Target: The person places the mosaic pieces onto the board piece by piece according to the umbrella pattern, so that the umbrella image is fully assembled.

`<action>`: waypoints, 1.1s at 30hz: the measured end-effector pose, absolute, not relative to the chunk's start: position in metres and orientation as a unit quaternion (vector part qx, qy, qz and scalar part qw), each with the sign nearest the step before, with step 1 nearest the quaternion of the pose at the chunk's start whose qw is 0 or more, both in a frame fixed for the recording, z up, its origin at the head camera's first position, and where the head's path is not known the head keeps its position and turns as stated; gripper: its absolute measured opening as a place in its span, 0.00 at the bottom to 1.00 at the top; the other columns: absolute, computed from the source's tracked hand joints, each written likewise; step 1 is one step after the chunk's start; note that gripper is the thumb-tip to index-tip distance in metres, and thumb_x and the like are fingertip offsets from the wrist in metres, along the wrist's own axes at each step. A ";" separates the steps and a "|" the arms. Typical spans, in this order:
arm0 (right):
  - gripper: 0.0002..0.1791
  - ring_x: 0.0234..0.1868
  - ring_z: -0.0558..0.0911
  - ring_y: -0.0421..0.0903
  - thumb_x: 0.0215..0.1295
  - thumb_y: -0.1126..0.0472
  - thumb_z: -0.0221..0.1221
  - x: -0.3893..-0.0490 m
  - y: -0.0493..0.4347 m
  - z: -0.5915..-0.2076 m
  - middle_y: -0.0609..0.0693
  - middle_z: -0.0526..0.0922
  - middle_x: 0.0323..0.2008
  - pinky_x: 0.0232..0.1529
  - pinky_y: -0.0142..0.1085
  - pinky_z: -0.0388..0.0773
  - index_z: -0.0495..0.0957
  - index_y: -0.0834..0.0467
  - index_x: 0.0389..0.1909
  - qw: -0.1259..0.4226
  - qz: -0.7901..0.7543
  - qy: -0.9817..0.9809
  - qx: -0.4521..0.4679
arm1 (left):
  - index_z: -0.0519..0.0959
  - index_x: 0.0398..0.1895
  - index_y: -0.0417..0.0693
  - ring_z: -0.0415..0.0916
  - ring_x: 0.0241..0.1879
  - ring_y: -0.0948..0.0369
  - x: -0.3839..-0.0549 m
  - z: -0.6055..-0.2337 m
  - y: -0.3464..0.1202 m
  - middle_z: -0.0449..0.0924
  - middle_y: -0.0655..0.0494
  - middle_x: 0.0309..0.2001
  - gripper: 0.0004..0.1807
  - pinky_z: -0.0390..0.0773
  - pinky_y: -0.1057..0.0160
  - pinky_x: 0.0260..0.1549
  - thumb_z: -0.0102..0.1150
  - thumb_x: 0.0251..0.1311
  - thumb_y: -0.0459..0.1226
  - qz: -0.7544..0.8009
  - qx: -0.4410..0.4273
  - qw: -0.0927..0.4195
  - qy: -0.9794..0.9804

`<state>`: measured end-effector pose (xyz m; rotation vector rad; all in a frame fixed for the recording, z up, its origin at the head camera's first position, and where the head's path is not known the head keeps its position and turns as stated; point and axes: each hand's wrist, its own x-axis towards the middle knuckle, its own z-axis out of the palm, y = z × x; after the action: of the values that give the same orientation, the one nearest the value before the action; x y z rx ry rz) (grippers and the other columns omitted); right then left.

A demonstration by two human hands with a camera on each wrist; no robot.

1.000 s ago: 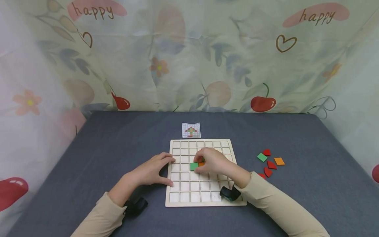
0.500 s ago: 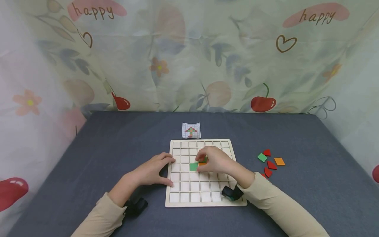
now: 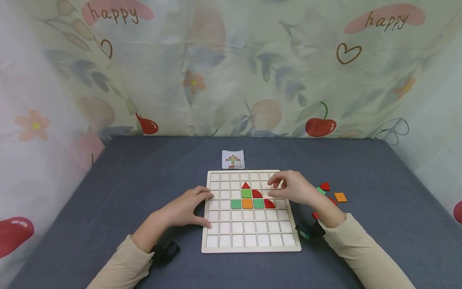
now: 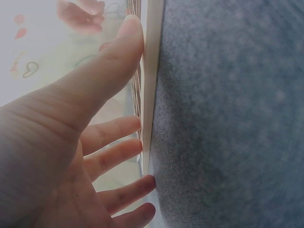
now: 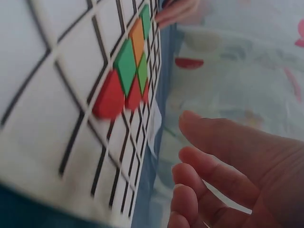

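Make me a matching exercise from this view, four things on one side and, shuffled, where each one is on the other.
1 left hand
2 right hand
3 picture card
4 red triangle

A beyond the far edge of the board
B touching the board's left edge
C in a grid square
D by the board's right edge

Pairs: 1-B, 2-D, 3-A, 4-C

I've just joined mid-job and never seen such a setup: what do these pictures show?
No machine, just a person's bare left hand and right hand. The wide picture looks down from the head; the left-wrist camera and right-wrist camera take the others. On the dark table lie a gridded board, a pattern card beyond it and loose coloured pieces to its right. Seven pieces sit on the board. The left hand touches the board's left edge; the right hand hovers over its right part, its fingers holding nothing visible.
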<state>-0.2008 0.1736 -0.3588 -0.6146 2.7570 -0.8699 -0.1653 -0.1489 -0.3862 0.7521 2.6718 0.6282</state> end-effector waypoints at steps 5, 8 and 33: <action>0.15 0.26 0.74 0.43 0.53 0.59 0.66 -0.204 0.202 -0.355 0.52 0.80 0.31 0.27 0.33 0.71 0.80 0.62 0.41 0.081 -0.302 0.934 -0.174 | 0.67 0.63 0.44 0.60 0.65 0.49 -0.165 -0.386 -0.149 0.61 0.47 0.66 0.44 0.64 0.48 0.61 0.69 0.44 0.55 0.219 0.261 0.147 0.929; 0.16 0.27 0.76 0.44 0.54 0.58 0.66 -0.205 0.219 -0.354 0.53 0.80 0.33 0.29 0.34 0.72 0.80 0.62 0.42 0.081 -0.305 0.937 -0.152 | 0.66 0.63 0.44 0.60 0.65 0.49 -0.165 -0.386 -0.149 0.61 0.47 0.66 0.44 0.64 0.48 0.61 0.69 0.44 0.55 0.219 0.260 0.148 0.929; 0.22 0.34 0.72 0.41 0.56 0.58 0.64 -0.214 0.315 -0.373 0.53 0.80 0.36 0.32 0.33 0.70 0.77 0.66 0.50 0.136 -0.283 0.947 -0.062 | 0.66 0.63 0.44 0.61 0.65 0.50 -0.166 -0.387 -0.149 0.62 0.48 0.65 0.45 0.64 0.49 0.61 0.69 0.43 0.55 0.219 0.260 0.148 0.929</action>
<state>-0.2141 0.3146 -0.3734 -0.1795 2.7427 -0.8200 -0.1662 -0.1487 -0.3868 0.7481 2.6723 0.6287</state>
